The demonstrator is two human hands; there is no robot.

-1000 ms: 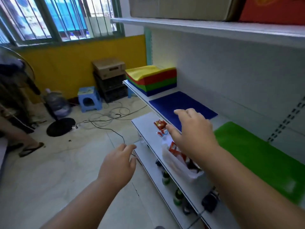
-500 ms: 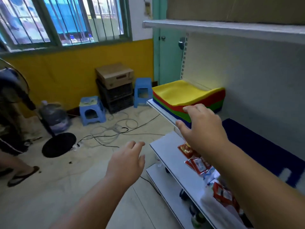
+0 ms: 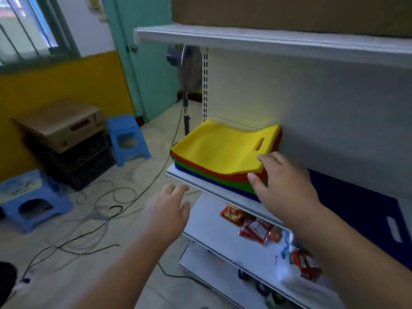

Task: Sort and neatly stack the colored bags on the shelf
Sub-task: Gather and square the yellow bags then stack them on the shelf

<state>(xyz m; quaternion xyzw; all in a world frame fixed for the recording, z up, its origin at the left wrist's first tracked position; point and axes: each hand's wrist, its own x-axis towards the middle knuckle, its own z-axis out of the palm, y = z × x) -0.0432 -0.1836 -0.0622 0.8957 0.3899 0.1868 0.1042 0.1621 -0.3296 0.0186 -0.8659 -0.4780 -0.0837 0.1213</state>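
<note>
A stack of flat bags (image 3: 223, 150) lies at the left end of the white shelf (image 3: 191, 178), yellow on top, then red, green and blue layers. A single dark blue bag (image 3: 361, 210) lies flat on the shelf to the right of the stack. My right hand (image 3: 283, 186) reaches the stack's near right corner, fingers over the yellow top and thumb against the red and green edges. My left hand (image 3: 171, 208) hovers open in front of the shelf edge, below and left of the stack, holding nothing.
The lower shelf (image 3: 214, 230) carries red snack packets (image 3: 254, 226) and a white plastic bag (image 3: 298, 277). A cardboard box (image 3: 289, 12) sits on the top shelf. Two blue stools (image 3: 127, 137), stacked boxes (image 3: 64, 134), a fan stand (image 3: 186, 112) and loose cables (image 3: 100, 208) are on the floor.
The view has swung left and closer to the stack. My right hand has moved forward from in front of the stack onto its near right corner. My left hand has risen toward the shelf edge.
</note>
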